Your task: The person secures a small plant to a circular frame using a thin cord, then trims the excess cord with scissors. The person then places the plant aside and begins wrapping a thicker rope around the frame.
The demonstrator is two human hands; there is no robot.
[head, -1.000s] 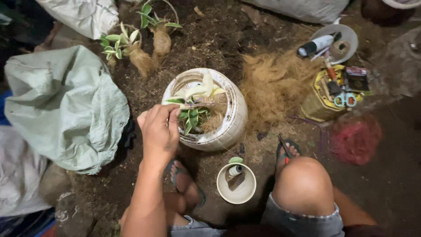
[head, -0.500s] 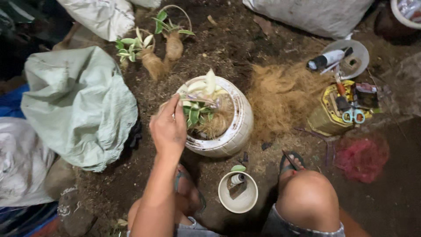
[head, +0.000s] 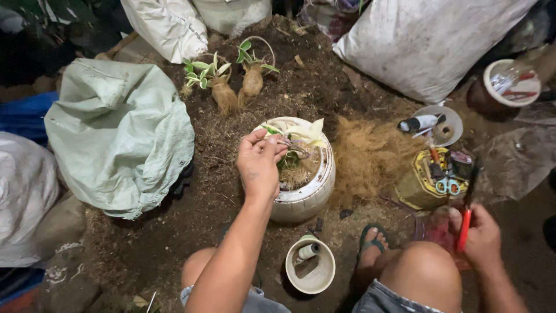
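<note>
Fingers (head: 272, 142) of my left hand (head: 258, 165) are pinched together on a thin stem of the plant (head: 298, 139) that sits in the white pot (head: 307, 194), right in front of my knees on the soil (head: 324, 81). My right hand (head: 480, 237) is closed around a red-handled tool (head: 465, 223), off to my right beside my knee; I cannot tell what kind of tool it is.

By my judgement the plant is light, soft and easily bruised: pale leaves, a slim stem, roots packed in fibre. I would hold it low on the stem, near the root ball, with a gentle pinch, never by the leaves. The pot looks stiff and fairly heavy with its filling, so it should stay put under a light pull.

Near the pot lie a heap of coir (head: 370, 156) to its right, a small cup (head: 311, 266) with a spool between my legs, and 2 wrapped seedlings (head: 231, 84) beyond.
</note>
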